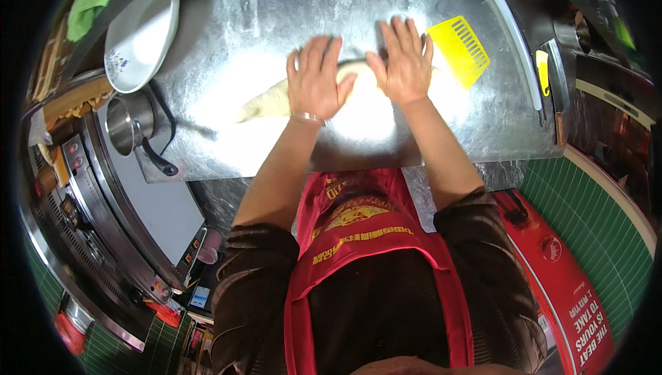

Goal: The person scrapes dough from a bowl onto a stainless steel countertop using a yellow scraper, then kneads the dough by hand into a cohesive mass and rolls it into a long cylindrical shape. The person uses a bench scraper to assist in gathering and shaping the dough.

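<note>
A long roll of pale dough [266, 102] lies across the stainless steel worktop [331, 3] in front of me. My left hand [316, 81] rests palm down on its left-middle part, fingers spread and pointing away from me. Farther right, my right hand [405, 67] is also laid flat on the dough with its fingers apart. Between the two thumbs part of the roll shows, washed out by glare. The dough's left end tapers to a point, while its right end is mostly covered by my right hand. A yellow slotted plastic scraper [451, 52] lies just beyond that hand.
At the left stand a white basin [139, 34] and a steel saucepan [118, 124], its black handle towards me. A flat griddle [150, 183] sits lower left. Along the right edge lie a pale bar [517, 52], a yellow-handled tool [542, 72] and a wooden-handled knife [559, 129].
</note>
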The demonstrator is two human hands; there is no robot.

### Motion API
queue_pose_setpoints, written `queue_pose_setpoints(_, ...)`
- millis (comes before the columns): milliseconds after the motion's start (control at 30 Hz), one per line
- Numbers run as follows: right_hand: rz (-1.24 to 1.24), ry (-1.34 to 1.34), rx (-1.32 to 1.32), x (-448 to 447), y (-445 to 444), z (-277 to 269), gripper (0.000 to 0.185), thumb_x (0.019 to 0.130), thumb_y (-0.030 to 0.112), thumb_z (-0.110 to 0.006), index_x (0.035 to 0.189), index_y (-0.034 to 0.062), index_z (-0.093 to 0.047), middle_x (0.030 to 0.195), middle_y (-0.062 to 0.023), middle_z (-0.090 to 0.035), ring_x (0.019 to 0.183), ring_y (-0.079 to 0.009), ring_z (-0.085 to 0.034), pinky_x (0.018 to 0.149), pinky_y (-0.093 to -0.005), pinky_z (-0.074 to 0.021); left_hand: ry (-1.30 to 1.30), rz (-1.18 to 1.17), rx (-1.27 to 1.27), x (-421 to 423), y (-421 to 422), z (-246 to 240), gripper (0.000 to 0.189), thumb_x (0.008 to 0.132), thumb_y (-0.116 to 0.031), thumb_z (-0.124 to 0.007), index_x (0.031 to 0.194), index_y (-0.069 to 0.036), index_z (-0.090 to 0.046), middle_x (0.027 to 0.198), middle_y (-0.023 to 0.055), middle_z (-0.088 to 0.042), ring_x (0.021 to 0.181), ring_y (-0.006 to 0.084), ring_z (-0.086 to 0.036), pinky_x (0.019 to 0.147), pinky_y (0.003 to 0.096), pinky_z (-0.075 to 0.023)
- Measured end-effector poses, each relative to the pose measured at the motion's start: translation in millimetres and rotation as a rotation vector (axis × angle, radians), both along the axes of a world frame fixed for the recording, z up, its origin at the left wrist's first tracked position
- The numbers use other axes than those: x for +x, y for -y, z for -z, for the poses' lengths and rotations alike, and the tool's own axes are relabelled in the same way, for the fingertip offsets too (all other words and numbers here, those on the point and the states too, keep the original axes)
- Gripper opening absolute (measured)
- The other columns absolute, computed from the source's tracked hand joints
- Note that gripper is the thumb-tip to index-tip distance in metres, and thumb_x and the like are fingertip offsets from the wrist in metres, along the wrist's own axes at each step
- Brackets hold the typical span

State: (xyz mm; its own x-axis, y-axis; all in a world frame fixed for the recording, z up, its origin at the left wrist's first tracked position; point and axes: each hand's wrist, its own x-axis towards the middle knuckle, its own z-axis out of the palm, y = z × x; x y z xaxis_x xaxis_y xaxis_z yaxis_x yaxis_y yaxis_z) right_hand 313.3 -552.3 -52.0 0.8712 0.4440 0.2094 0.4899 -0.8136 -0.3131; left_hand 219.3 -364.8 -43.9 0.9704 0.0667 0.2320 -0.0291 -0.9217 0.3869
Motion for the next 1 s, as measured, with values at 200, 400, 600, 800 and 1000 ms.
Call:
queue_pose_setpoints(200, -0.034, 0.076, -0.053, 50.1, -16.2, 11.3, 0.066, 0.101, 0.057, -0.054, 0.15, 0.0122, -0.057, 0.167, -0.0151, -0.037, 0.159, -0.0341, -0.022, 0.127, -0.0602, -0.0125, -0.031, -0.179, 0.119, 57.6, -18.6, 15.2, 0.076, 0.107, -0.057, -0.043, 0.161, -0.003, -0.037, 0.168, 0.0194, -0.034, 0.159, 0.0363, -0.024, 0.128, 0.0539, -0.0177)
queue_pose_setpoints(400, -0.278, -0.094, 0.178, -27.0, 42.5, -8.2, 0.044, 0.102, 0.038, -0.061, 0.135, 0.011, -0.069, 0.147, -0.0133, -0.063, 0.145, -0.0338, -0.05, 0.123, -0.0525, -0.0296, -0.171, 0.004, -0.034, -49.4, 10.7, -8.0, 0.072, 0.104, -0.048, -0.056, 0.154, 0.002, -0.046, 0.167, 0.0222, -0.035, 0.158, 0.0351, -0.028, 0.129, 0.0488, -0.0212)
queue_pose_setpoints(600, -0.261, -0.197, 0.142, -125.3, 90.2, -53.8, 0.049, 0.099, 0.029, -0.062, 0.142, 0.0053, -0.062, 0.156, -0.0166, -0.053, 0.149, -0.0373, -0.043, 0.124, -0.056, -0.0282, -0.189, 0.142, -0.147, -157.4, 39.1, -51.8, 0.081, 0.094, -0.03, -0.071, 0.159, 0.003, -0.035, 0.167, 0.023, -0.034, 0.156, 0.0392, -0.03, 0.127, 0.0531, -0.0232)
queue_pose_setpoints(800, -0.266, -0.308, 0.145, -181.6, 22.4, -63.7, 0.061, 0.1, 0.033, -0.062, 0.151, 0.001, -0.052, 0.167, -0.0187, -0.038, 0.158, -0.0384, -0.027, 0.129, -0.0567, -0.0154, -0.11, -0.037, -0.096, -183.7, 24.9, -28.2, 0.078, 0.093, -0.026, -0.069, 0.159, 0.001, -0.038, 0.167, 0.0224, -0.036, 0.156, 0.0377, -0.033, 0.126, 0.057, -0.0223)
queue_pose_setpoints(1000, -0.311, -0.168, 0.0, -129.7, -45.1, -27.4, 0.078, 0.095, 0.057, -0.062, 0.151, 0.0035, -0.054, 0.163, -0.0189, -0.044, 0.156, -0.0362, -0.031, 0.126, -0.0601, -0.0174, -0.042, -0.114, 0.011, -128.5, -2.6, 11.4, 0.077, 0.093, -0.031, -0.063, 0.161, -0.004, -0.038, 0.167, 0.0169, -0.039, 0.157, 0.0339, -0.03, 0.126, 0.0582, -0.018)
